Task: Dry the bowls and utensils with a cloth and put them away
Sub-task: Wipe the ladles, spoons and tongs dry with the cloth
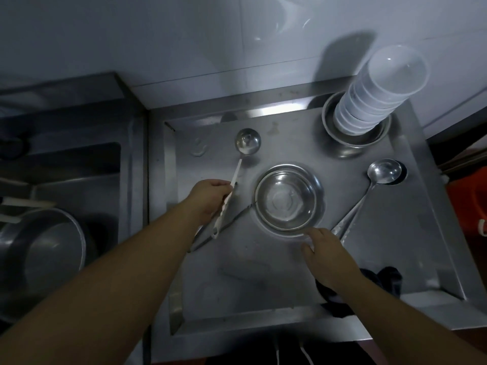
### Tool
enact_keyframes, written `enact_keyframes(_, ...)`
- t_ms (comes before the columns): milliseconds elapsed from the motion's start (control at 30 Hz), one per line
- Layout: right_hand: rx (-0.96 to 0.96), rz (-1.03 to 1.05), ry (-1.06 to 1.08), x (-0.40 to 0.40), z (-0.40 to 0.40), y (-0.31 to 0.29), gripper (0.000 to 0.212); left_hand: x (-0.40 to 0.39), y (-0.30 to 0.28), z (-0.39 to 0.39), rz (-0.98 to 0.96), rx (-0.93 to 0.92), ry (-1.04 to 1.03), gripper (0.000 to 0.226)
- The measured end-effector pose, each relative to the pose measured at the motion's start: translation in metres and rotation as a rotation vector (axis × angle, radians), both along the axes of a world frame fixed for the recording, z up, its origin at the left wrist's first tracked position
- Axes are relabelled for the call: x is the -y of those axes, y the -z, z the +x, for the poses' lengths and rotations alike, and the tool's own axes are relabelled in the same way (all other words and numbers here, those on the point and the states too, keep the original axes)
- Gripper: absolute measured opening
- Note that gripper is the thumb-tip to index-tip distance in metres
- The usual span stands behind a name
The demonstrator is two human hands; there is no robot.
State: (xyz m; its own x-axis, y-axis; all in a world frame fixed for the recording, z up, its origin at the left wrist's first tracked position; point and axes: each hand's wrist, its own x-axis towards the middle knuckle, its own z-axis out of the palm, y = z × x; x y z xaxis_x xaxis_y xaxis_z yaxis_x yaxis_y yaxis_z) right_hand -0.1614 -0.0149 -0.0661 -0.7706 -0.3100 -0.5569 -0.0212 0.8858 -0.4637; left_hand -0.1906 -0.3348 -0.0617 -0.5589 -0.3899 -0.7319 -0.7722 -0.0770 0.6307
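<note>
Steel bowl (pixel 288 198) mid-tray, right hand (pixel 325 252) slack at its near rim, left hand (pixel 208 200) gripping ladle (pixel 246 146).

I'm looking down into a working kitchen, more commercial than domestic: a stainless steel draining counter (pixel 263 272) with a raised rim, a steel sink (pixel 79 175) beside it, tiled wall (pixel 210 35) behind, and a tall stack of plastic bowls (pixel 374 96).

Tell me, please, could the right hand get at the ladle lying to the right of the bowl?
Probably yes: the right hand is open beside the ladle, its handle end just past the fingers, with nothing lying over it.
</note>
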Motion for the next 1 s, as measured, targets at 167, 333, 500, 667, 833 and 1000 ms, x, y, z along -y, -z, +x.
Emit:
enact_keyframes(167,0.008,0.012,0.059,-0.046,-0.001,-0.005,0.037,-0.078,-0.007,-0.008,0.091,0.006,0.086,0.01)
enact_keyframes(333,-0.004,0.032,0.153,-0.106,0.001,-0.01,0.033,-0.166,0.006,-0.019,0.13,0.044,0.242,0.014)
enact_keyframes(500,0.026,0.038,0.251,-0.167,-0.001,-0.011,0.039,-0.238,0.019,-0.034,0.133,0.078,0.323,0.013)
enact_keyframes(667,0.055,0.031,0.304,-0.206,-0.003,-0.01,0.035,-0.285,0.032,-0.049,0.093,0.108,0.326,0.008)
enact_keyframes(833,0.074,0.017,0.323,-0.231,-0.007,-0.008,0.039,-0.311,0.043,-0.058,0.043,0.09,0.267,0.007)
enact_keyframes(1000,0.079,-0.031,0.348,-0.247,-0.009,-0.009,0.038,-0.321,0.049,-0.064,-0.026,0.081,0.222,0.007)
